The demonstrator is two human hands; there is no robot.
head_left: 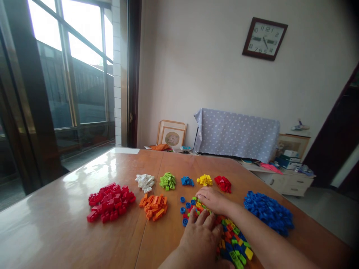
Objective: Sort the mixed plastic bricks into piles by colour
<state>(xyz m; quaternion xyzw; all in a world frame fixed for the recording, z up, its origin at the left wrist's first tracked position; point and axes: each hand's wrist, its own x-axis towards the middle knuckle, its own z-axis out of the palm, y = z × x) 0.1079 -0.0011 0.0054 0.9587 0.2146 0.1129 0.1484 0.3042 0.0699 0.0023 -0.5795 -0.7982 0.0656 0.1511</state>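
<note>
My left hand (200, 233) lies palm down over a mixed pile of small toy building bricks (235, 239), its fingers apart and resting on them. Just beyond it, my right hand (213, 198) reaches across from the right, fingers stretched over the far edge of the same pile. Neither hand visibly grips a brick, though the undersides of both are hidden. Beside the fingertips on the left are several loose round blue pieces (183, 210). Green, yellow, orange, red and blue bricks show between and around my hands.
Sorted heaps stand on the wooden table (117, 246): red bricks (109, 201), white (145, 182), orange (153, 206), lime green (167, 181), small blue (187, 181), yellow (204, 180), small red (223, 184). A large blue heap (267, 211) lies beyond my right forearm.
</note>
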